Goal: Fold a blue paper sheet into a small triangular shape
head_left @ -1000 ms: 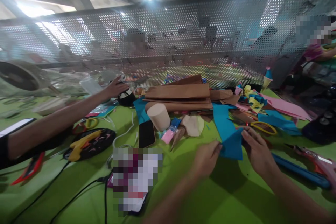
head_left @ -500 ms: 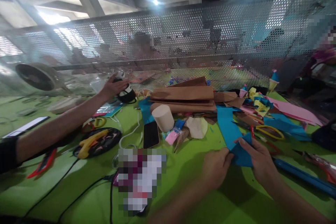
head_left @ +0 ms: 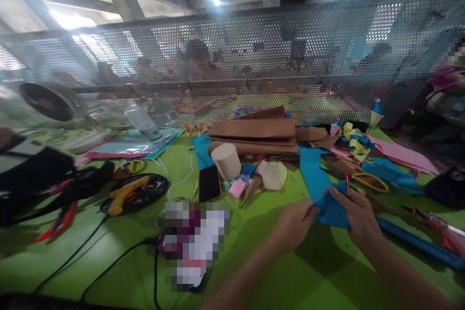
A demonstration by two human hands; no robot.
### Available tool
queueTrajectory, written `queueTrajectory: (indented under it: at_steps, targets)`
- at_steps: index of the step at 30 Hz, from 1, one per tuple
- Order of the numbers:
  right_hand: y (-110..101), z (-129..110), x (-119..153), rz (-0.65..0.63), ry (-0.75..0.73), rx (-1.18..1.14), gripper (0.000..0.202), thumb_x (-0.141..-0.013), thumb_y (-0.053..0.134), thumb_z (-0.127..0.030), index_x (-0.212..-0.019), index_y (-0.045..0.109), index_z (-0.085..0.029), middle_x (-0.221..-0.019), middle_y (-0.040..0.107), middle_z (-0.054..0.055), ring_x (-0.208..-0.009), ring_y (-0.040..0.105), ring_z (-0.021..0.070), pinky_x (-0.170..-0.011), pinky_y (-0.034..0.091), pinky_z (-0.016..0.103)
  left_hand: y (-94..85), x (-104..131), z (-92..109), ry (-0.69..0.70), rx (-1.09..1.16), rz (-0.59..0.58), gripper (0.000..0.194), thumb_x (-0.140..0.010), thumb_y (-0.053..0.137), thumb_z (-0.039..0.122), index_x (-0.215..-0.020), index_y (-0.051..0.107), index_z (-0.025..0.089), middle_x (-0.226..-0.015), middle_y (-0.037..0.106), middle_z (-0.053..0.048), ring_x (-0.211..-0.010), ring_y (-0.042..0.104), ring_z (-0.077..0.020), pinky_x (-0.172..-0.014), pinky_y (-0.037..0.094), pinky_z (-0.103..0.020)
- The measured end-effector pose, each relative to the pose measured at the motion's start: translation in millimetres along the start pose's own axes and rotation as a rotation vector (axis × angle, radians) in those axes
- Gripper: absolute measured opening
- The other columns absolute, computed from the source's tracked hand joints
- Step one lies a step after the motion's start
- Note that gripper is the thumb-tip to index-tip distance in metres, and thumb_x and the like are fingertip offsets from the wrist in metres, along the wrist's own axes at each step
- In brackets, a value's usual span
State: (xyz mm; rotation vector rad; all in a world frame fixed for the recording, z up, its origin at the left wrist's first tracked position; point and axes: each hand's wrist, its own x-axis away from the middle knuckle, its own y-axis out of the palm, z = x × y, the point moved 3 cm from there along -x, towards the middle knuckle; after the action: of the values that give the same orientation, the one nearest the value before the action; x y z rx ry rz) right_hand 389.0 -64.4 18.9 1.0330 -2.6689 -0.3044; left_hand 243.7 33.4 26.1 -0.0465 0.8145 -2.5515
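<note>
A strip of bright blue paper [head_left: 333, 212] is between my two hands, folded or overlapped at its near end. My left hand [head_left: 296, 225] pinches its left edge with closed fingers. On the opposite edge, my right hand [head_left: 358, 215] grips the paper, thumb lying on top. Behind them a blue length [head_left: 310, 167] runs back towards the brown paper; whether it joins the held piece I cannot tell. Yellow-handled scissors [head_left: 370, 181] lie just beyond my right hand. A long blue tool [head_left: 417, 242] and red-handled pliers [head_left: 441, 227] rest to its right.
Folded brown paper [head_left: 252, 131] lies at the back, with a cream roll [head_left: 225, 161] and a dark phone [head_left: 209, 184] before it. On the left, a yellow glue gun [head_left: 127, 196] sits on a black dish, its cord trailing forward. A perforated metal screen [head_left: 240, 58] stands behind.
A co-worker's arm at the left has drawn back, carrying off a black and white item and uncovering a clear bottle on plastic-covered sheets. My hands keep the blue paper, shifted slightly.
</note>
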Motion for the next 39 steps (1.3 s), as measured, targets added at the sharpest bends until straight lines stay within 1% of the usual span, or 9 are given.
queueTrajectory:
  at_steps: [7,11,17,24,27,30,34,36,39]
  targets:
    - [-12.0,2.7,-9.6,0.029,-0.066,0.016,0.035,-0.068,0.092,-0.054,-0.084,0.079,-0.025,-0.078,0.074,0.001,-0.069,0.066,0.0209,-0.067,0.056,0.034,-2.8,-0.2,-12.5,-0.030,-0.143,-0.044,0.031,-0.107,0.043,0.034,-0.081,0.054,0.021,-0.075,0.056,-0.001,-0.069,0.051,-0.0178,-0.062,0.028,-0.028]
    - [-13.3,6.7,-16.2,-0.056,-0.121,0.143,0.044,-0.072,0.085,-0.064,-0.094,0.076,-0.027,-0.087,0.074,0.001,-0.078,0.066,0.0229,-0.070,0.054,0.035,-14.3,-2.7,-20.4,-0.075,-0.156,0.064,0.034,-0.108,0.040,0.035,-0.082,0.057,0.020,-0.078,0.060,-0.002,-0.074,0.055,-0.0189,-0.065,0.031,-0.028]
    - [-6.7,7.9,-15.1,-0.210,-0.093,0.312,0.051,-0.078,0.078,-0.070,-0.068,0.072,-0.020,-0.069,0.069,0.006,-0.068,0.060,0.0201,-0.070,0.048,0.034,-24.7,-4.5,-25.9,-0.148,-0.239,0.153,0.035,-0.110,0.038,0.035,-0.084,0.055,0.020,-0.074,0.058,0.000,-0.070,0.055,-0.0171,-0.064,0.031,-0.027]
    - [0.6,10.1,-15.7,-0.258,-0.160,0.446,0.055,-0.071,0.082,-0.072,-0.064,0.067,-0.020,-0.064,0.065,0.004,-0.064,0.056,0.0186,-0.063,0.043,0.032,-23.9,-2.8,-21.3,-0.123,-0.420,0.135,0.029,-0.109,0.042,0.033,-0.090,0.058,0.020,-0.078,0.065,-0.002,-0.072,0.061,-0.0191,-0.063,0.030,-0.028]
    - [-1.2,13.2,-23.9,-0.260,-0.203,0.514,0.055,-0.077,0.075,-0.072,-0.063,0.063,-0.021,-0.062,0.063,0.003,-0.063,0.057,0.0188,-0.062,0.044,0.032,-26.2,-3.6,-19.2,-0.103,-0.426,0.129,0.029,-0.109,0.043,0.032,-0.088,0.059,0.020,-0.080,0.068,-0.002,-0.073,0.063,-0.0186,-0.064,0.032,-0.028]
    - [-12.0,9.4,-35.0,-0.221,-0.260,0.613,0.053,-0.089,0.061,-0.071,-0.069,0.061,-0.021,-0.065,0.064,0.004,-0.064,0.060,0.0202,-0.061,0.046,0.032,-41.1,-5.0,-23.6,-0.163,-0.460,0.182,0.031,-0.110,0.041,0.032,-0.089,0.061,0.020,-0.081,0.069,-0.003,-0.076,0.066,-0.0180,-0.068,0.036,-0.027]
    - [-29.8,0.0,-48.0,-0.169,-0.386,0.827,0.043,-0.094,0.057,-0.062,-0.083,0.069,-0.022,-0.084,0.074,0.008,-0.083,0.067,0.0273,-0.078,0.051,0.039,-75.8,-5.1,-38.1,-0.306,-0.554,0.255,0.035,-0.111,0.033,0.029,-0.097,0.063,0.019,-0.089,0.073,-0.007,-0.084,0.069,-0.0211,-0.071,0.039,-0.028]
    - [-32.1,1.7,-50.7,-0.209,-0.459,0.941,0.032,-0.088,0.067,-0.054,-0.099,0.076,-0.025,-0.108,0.078,0.009,-0.105,0.067,0.0338,-0.094,0.049,0.046,-88.9,-3.6,-44.8,-0.355,-0.593,0.224,0.035,-0.109,0.036,0.031,-0.095,0.065,0.019,-0.093,0.075,-0.009,-0.087,0.070,-0.0232,-0.072,0.040,-0.029]
    - [-29.3,12.5,-49.4,-0.266,-0.538,1.080,0.039,-0.078,0.074,-0.040,-0.116,0.077,-0.029,-0.129,0.075,0.008,-0.124,0.061,0.0402,-0.108,0.044,0.055,-98.4,0.7,-50.6,-0.402,-0.625,0.147,0.035,-0.106,0.041,0.032,-0.088,0.068,0.020,-0.098,0.077,-0.009,-0.092,0.073,-0.0250,-0.074,0.044,-0.030]
